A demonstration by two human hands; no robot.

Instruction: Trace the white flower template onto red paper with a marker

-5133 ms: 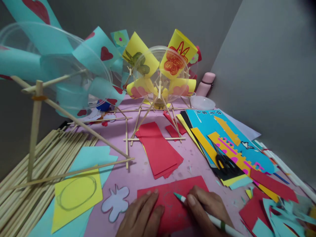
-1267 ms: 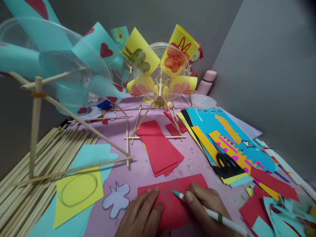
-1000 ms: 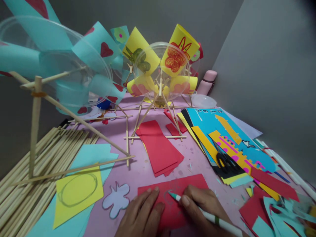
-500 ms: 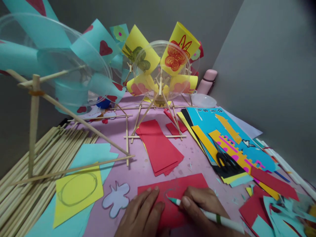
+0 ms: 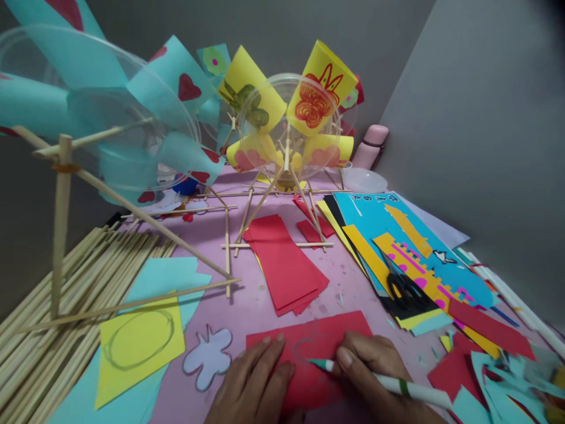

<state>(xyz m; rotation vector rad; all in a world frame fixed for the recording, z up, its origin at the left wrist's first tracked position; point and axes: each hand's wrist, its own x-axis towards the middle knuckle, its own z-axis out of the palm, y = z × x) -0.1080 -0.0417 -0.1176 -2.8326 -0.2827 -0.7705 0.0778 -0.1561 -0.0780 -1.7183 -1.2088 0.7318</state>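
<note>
My right hand [image 5: 375, 371] grips a white marker [image 5: 401, 386] with a green tip, which points down at a red sheet of paper [image 5: 348, 330]. Faint curved lines show on the red sheet near the tip. Flat on the sheet's left part lies my left hand [image 5: 256, 383], its fingers stretched out and pressing the paper. Just left of that hand is a pale lilac butterfly cutout [image 5: 207, 356]. Farther left, a yellow paper square [image 5: 141, 347] bears a drawn oval and rests on light blue paper [image 5: 163, 277].
A stick-framed wheel with blue paper tubes [image 5: 170, 76] stands at left, above many wooden sticks [image 5: 88, 277]. Behind is one with yellow tubes [image 5: 318, 88]. Red strips [image 5: 286, 265] lie mid-table. Scissors [image 5: 404, 288] rest on coloured sheets [image 5: 371, 218]; paper scraps [image 5: 498, 377] lie at right.
My right hand and the marker have shifted a little to the right across the red sheet. My left hand stays in place.
</note>
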